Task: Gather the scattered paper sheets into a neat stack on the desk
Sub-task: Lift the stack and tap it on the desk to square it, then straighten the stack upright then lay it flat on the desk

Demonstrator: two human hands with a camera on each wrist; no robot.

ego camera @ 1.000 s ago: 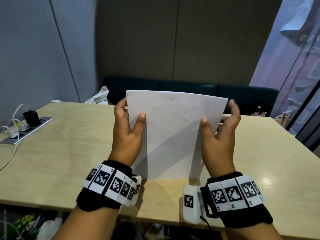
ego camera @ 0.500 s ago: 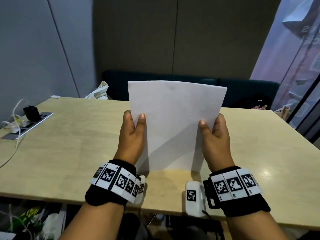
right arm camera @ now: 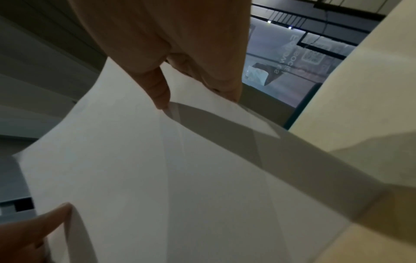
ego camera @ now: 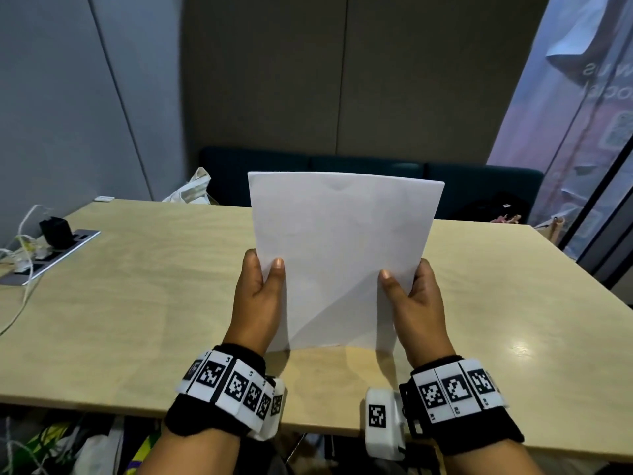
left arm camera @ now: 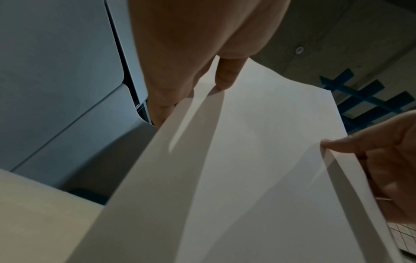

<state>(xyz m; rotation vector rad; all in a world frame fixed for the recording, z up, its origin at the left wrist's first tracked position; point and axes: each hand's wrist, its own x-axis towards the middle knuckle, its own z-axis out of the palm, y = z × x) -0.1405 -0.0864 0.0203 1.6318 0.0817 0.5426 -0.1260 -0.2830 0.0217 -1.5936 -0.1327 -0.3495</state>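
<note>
A stack of white paper sheets (ego camera: 342,255) stands upright on its bottom edge on the light wooden desk (ego camera: 144,303), at the middle near the front. My left hand (ego camera: 262,289) grips its left side, thumb on the near face, fingers hidden behind. My right hand (ego camera: 409,293) grips the right side the same way. In the left wrist view the paper sheets (left arm camera: 247,169) fill the frame with my left hand (left arm camera: 198,85) at their edge. The right wrist view shows the paper sheets (right arm camera: 180,178) pinched by my right hand (right arm camera: 180,89).
A power strip (ego camera: 51,255) with a black plug and white cables lies at the desk's left edge. A dark bench (ego camera: 479,186) and a white bag (ego camera: 191,192) sit behind the desk. Bags lie under the front edge.
Both hands slid down the sides of the stack from near its top to its lower half, and the fingers closed round the edges. The stack stays upright on the desk.
</note>
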